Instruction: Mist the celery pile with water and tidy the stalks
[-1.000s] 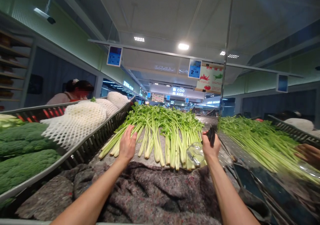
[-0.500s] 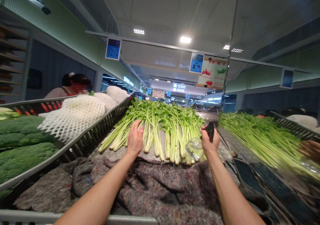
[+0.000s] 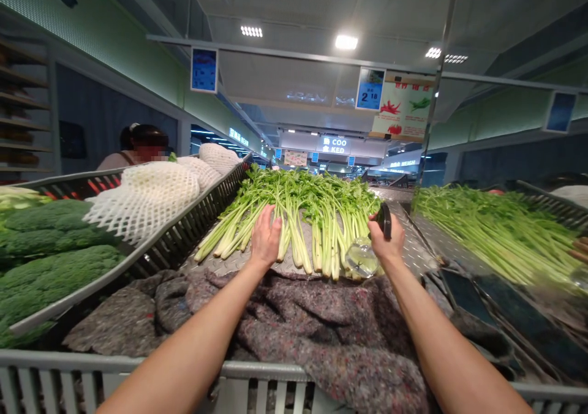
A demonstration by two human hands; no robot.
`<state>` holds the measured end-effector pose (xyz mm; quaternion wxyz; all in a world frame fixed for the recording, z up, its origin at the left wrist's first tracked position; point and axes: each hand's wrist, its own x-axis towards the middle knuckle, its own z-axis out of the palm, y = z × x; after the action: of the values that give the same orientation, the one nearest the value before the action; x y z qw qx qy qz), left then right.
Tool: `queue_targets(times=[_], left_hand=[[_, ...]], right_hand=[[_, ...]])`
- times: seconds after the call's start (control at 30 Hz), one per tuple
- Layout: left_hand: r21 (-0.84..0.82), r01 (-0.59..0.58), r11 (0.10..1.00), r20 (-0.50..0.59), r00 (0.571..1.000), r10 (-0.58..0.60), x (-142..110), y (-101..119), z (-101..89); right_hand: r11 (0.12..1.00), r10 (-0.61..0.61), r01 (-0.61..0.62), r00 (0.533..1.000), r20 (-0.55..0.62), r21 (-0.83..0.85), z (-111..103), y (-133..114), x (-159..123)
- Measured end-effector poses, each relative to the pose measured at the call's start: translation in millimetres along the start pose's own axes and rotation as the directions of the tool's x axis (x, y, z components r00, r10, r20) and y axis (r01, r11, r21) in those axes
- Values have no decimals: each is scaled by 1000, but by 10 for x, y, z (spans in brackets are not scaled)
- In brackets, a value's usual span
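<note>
Metal shelf (image 3: 416, 242) bears the celery (image 3: 294, 187), leaves at far side, cut ends facing the crumpled grey cloth (image 3: 321, 328) in front. L hand (image 3: 266, 236) is open, fingers up, over the stalks; contact unclear. R hand (image 3: 388, 239) grips the black top of a clear bottle, prob. a sprayer (image 3: 362, 258), just beside the R-side stalks. Step looks like handling bottle o/ celery; trigger press n/c. Any bottle move calls for firm R grip, stalk clearance & light L fingers.
</note>
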<state>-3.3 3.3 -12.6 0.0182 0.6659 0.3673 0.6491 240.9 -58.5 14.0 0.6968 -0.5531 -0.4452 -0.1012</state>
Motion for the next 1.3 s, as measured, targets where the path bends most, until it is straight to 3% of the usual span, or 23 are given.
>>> queue_targets(times=[0.4, 0.67, 1.3], left_hand=[[43, -20, 999, 53, 998, 18, -25, 40, 3], [20, -17, 1000, 25, 1000, 16, -6, 0, -1], [25, 3, 1000, -21, 1000, -3, 32, -32, -30]], right_hand=[[998, 41, -38, 998, -47, 55, 24, -26, -1], [997, 37, -34, 998, -51, 64, 11, -10, -3], [997, -4, -1, 997, 73, 78, 35, -78, -66]])
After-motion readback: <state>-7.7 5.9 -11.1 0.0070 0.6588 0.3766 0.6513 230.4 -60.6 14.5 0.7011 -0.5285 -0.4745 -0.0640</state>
